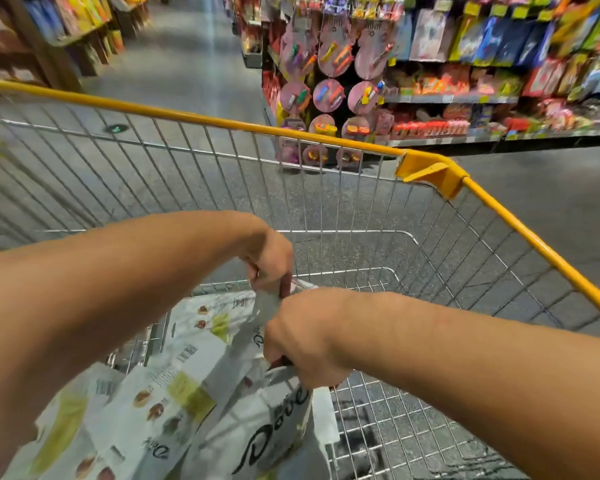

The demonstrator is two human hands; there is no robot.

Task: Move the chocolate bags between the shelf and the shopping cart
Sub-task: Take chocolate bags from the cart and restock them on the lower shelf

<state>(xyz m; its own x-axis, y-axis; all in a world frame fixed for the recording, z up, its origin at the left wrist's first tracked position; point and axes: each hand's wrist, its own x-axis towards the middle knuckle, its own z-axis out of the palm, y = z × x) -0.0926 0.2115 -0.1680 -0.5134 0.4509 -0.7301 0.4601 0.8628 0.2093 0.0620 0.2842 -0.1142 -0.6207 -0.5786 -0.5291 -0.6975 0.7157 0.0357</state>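
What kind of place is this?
Most likely a supermarket aisle. A wire shopping cart with a yellow rim is in front, brightly stocked shelves line the right side, and chocolate bags lie in the cart.

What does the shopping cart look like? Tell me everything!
The shopping cart is a silver wire basket with a yellow rim and a yellow corner piece. It stands on the grey floor of an aisle. White chocolate bags lie piled in its near left part. The left hand and right hand reach inside, gripping bags, not the cart.
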